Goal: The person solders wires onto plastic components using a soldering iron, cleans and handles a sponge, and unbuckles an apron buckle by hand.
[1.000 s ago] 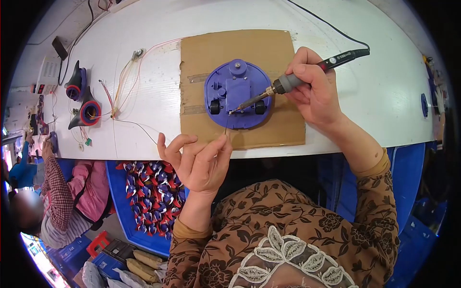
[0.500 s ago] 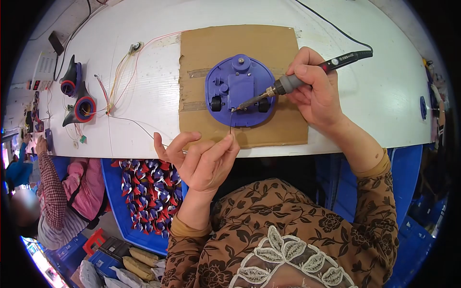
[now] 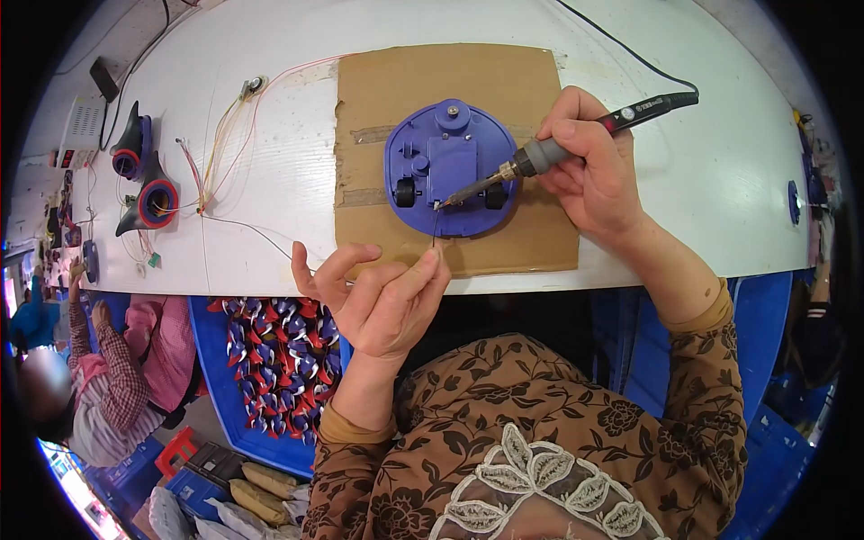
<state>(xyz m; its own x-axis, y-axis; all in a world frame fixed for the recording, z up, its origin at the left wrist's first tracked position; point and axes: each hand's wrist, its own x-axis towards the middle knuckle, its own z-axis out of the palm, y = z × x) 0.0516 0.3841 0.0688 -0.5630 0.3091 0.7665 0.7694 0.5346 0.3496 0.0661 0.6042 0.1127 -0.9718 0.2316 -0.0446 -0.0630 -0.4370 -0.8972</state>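
Seen through my head camera, a round purple plastic base (image 3: 452, 157) lies on a sheet of brown cardboard (image 3: 535, 99) on a white counter (image 3: 693, 189), with two small black wheels (image 3: 405, 193) and a raised rectangular housing facing up. I have the right hand (image 3: 594, 175) closed around a soldering iron (image 3: 542, 157), which slants down and left so that its tip meets the base near the housing's lower edge. The left hand (image 3: 382, 301), apart from the right, pinches a thin dark wire (image 3: 436, 238) between thumb and forefinger, just below the base; the wire runs up toward the tip. To the left I see loose wires (image 3: 202, 200) and two dark, pointed shells with red rings (image 3: 157, 203). Below the counter, a blue bin (image 3: 270, 453) holds many red, white and blue pieces. Another person (image 3: 126, 391) is at far left.
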